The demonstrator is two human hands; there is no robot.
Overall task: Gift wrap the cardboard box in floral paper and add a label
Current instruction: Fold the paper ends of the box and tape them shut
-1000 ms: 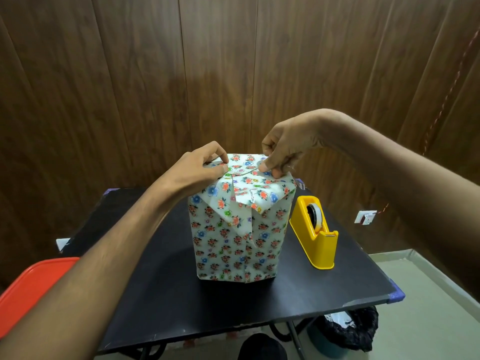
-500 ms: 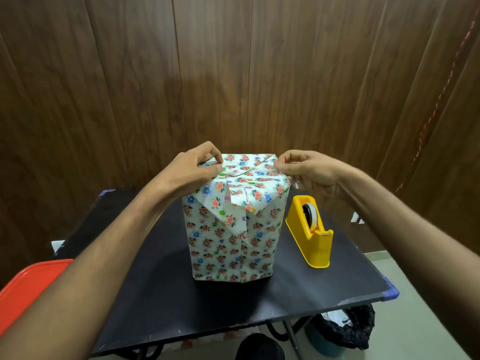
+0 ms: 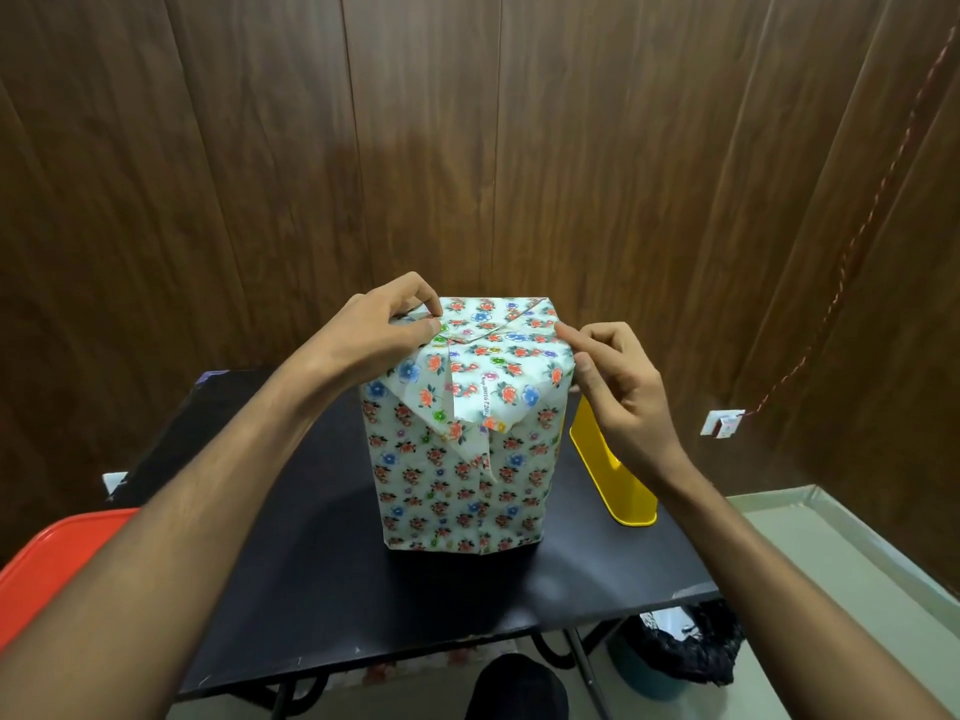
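A flat red plastic tray is poking in at the left edge of the view, beside the left edge of a small black desk. Moving right, the person's left hand is reaching over the desk and pinching the folded floral paper at the top left edge of the cardboard box wrapped in white floral paper, thumb and fingers curled on the fold. The wrapped box is standing upright near the middle of the desk, its top flaps folded over and a triangular flap hanging down the near face, apparently not yet taped. To its right, the right hand is hovering at the box's top right corner, fingers loosely curled; its fingertips are touching or nearly touching the paper, and whether it is truly gripping anything cannot be told. Behind that hand, a yellow plastic tape dispenser is sitting near the desk's right edge, partly hidden. No label is visible. The risk, as a judgement: if either hand is letting go before tape is applied, the flaps could be springing open; pulling too hard at the corner could be tearing the thin paper.
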